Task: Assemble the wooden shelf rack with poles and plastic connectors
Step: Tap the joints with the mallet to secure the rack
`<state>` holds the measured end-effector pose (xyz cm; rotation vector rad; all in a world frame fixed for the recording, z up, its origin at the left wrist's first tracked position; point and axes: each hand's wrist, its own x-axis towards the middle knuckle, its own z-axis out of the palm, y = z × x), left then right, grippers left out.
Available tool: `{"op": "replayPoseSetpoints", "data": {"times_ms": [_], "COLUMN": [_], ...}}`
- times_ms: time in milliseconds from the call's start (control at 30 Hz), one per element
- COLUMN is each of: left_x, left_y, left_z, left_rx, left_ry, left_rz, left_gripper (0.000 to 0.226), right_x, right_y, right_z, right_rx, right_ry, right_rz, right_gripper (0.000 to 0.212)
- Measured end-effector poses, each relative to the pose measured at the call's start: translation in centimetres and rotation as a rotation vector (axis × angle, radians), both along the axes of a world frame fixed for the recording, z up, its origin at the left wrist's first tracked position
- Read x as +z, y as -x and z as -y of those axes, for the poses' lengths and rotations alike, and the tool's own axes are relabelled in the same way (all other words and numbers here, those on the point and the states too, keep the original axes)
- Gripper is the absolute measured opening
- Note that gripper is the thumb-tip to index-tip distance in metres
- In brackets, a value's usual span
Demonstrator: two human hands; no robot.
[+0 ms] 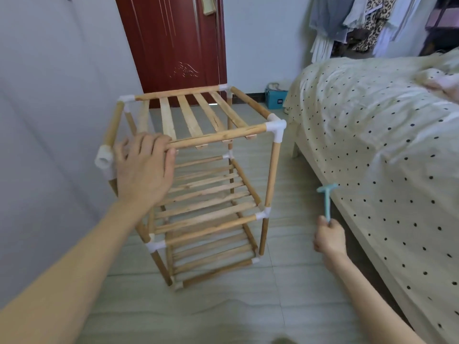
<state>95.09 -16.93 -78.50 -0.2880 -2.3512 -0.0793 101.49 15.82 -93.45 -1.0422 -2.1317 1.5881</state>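
Note:
A three-tier wooden shelf rack (211,184) stands upright on the floor, its poles joined by white plastic connectors. My left hand (144,170) grips the front top pole (218,137) near its left end. Just left of that hand, the near-left top connector (104,158) shows an open socket facing me. The near-right top connector (275,129) joins the front pole, a side pole and the upright. My right hand (330,238) holds a small light-blue plastic hammer (327,199) by its handle, head up, to the right of the rack and apart from it.
A bed (377,150) with a spotted cream cover fills the right side, its edge close to the hammer. A dark red door (173,43) stands behind the rack, a grey wall (49,95) to its left. A teal box (275,99) sits on the floor by the far wall. Clothes (367,21) hang at top right.

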Motion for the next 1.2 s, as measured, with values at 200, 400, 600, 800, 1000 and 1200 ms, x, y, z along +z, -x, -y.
{"op": "replayPoseSetpoints", "data": {"times_ms": [200, 400, 600, 800, 1000, 1200], "left_x": [-0.9, -1.0, -1.1, -1.2, -1.1, -1.1], "left_y": [0.7, 0.8, 0.9, 1.0, 1.0, 1.3], "left_z": [-0.3, -0.5, -0.5, -0.8, -0.6, -0.6], "left_rx": [0.019, 0.034, 0.049, 0.059, 0.049, 0.035], "left_ry": [-0.073, -0.088, -0.104, -0.11, -0.107, -0.089], "left_rz": [-0.063, -0.045, -0.055, -0.053, -0.043, -0.026], "left_gripper": [0.04, 0.039, 0.04, 0.042, 0.044, 0.042], "right_x": [-4.0, -3.8, -4.5, -4.4, -4.9, -4.8], "right_y": [-0.3, 0.3, 0.3, 1.2, 1.2, -0.2], "right_z": [5.2, 6.0, 6.8, 7.8, 8.0, 9.6], "right_rx": [0.222, 0.01, -0.133, -0.294, -0.073, 0.284], "right_ry": [0.384, 0.695, 0.815, 0.776, 0.596, 0.593], "right_rz": [0.128, -0.076, -0.14, -0.092, 0.039, 0.169], "right_gripper": [0.015, 0.029, 0.033, 0.034, 0.022, 0.019]}}
